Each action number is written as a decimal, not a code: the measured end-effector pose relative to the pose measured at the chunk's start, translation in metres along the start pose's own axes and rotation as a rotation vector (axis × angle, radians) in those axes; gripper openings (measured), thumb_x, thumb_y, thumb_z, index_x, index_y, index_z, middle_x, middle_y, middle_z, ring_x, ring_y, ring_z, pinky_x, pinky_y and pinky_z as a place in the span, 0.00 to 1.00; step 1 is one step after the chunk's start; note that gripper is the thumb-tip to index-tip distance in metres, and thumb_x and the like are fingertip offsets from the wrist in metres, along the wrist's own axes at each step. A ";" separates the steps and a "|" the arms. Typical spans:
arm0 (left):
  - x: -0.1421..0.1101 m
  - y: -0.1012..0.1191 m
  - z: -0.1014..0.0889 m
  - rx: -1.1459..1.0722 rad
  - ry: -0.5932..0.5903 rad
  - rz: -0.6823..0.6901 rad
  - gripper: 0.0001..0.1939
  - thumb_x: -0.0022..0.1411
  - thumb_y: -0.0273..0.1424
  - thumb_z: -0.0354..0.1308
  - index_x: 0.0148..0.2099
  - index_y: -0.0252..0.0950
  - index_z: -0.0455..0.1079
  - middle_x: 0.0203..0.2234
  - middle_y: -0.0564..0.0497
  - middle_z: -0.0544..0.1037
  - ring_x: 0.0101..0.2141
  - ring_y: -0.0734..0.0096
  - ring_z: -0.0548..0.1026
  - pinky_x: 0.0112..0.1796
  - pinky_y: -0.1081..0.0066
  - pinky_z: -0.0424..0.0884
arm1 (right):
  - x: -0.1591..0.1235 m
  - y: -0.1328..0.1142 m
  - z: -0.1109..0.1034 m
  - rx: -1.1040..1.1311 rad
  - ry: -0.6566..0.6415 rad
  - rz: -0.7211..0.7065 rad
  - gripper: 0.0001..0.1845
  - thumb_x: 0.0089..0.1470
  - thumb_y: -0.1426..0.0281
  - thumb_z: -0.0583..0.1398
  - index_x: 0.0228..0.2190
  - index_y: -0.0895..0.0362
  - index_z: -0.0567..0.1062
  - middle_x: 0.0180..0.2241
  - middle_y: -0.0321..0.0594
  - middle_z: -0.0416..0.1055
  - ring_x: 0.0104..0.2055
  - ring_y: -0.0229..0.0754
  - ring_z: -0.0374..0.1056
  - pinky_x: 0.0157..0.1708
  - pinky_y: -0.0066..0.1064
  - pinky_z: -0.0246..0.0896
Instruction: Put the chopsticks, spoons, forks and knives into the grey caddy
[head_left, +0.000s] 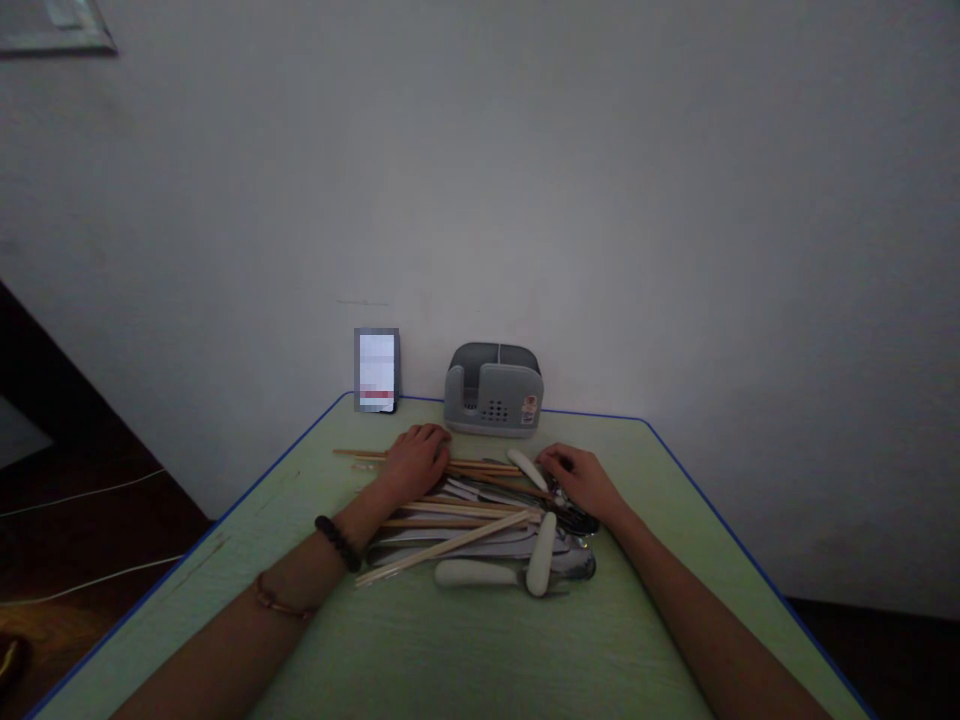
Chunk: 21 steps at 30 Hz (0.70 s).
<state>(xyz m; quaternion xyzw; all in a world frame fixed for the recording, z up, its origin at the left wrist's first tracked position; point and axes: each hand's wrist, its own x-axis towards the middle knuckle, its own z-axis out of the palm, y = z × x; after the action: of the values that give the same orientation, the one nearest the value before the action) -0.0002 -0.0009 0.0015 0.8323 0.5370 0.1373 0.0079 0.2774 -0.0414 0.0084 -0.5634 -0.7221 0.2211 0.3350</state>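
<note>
My left hand (417,463) lies palm down across chopsticks (480,466) at the back of a pile of cutlery, its fingers stretched out flat. At the pile's right end my right hand (583,482) has curled fingers, beside a white handle (526,469). Whatever those fingers hold, if anything, is hidden. More wooden chopsticks (442,549) lie across metal utensils (487,550) in the middle. Nearest me is a white-handled utensil (476,573), with another white handle (541,555) leaning over its right end.
A grey cutlery holder (510,397) with two visible compartments stands against the wall behind the pile. To its left a lit phone (376,372) leans on the wall. The green table (450,660) has a blue edge.
</note>
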 end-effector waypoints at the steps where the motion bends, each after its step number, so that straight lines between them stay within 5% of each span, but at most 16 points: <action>1: 0.000 0.000 0.000 -0.001 -0.002 -0.002 0.17 0.64 0.32 0.43 0.51 0.36 0.66 0.49 0.46 0.72 0.50 0.59 0.66 0.51 0.60 0.62 | 0.000 0.000 0.000 0.001 0.001 -0.003 0.15 0.52 0.62 0.51 0.27 0.57 0.74 0.23 0.37 0.72 0.26 0.39 0.67 0.29 0.29 0.59; 21: -0.001 0.001 -0.002 -0.020 0.000 0.005 0.16 0.64 0.31 0.43 0.51 0.36 0.66 0.48 0.45 0.71 0.51 0.59 0.65 0.51 0.60 0.61 | -0.001 -0.001 -0.001 0.006 -0.004 -0.019 0.15 0.53 0.62 0.52 0.27 0.57 0.74 0.22 0.37 0.72 0.26 0.39 0.67 0.30 0.29 0.60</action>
<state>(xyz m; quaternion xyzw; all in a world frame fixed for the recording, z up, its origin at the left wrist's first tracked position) 0.0000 -0.0027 0.0037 0.8336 0.5333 0.1429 0.0159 0.2771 -0.0431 0.0096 -0.5549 -0.7276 0.2214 0.3373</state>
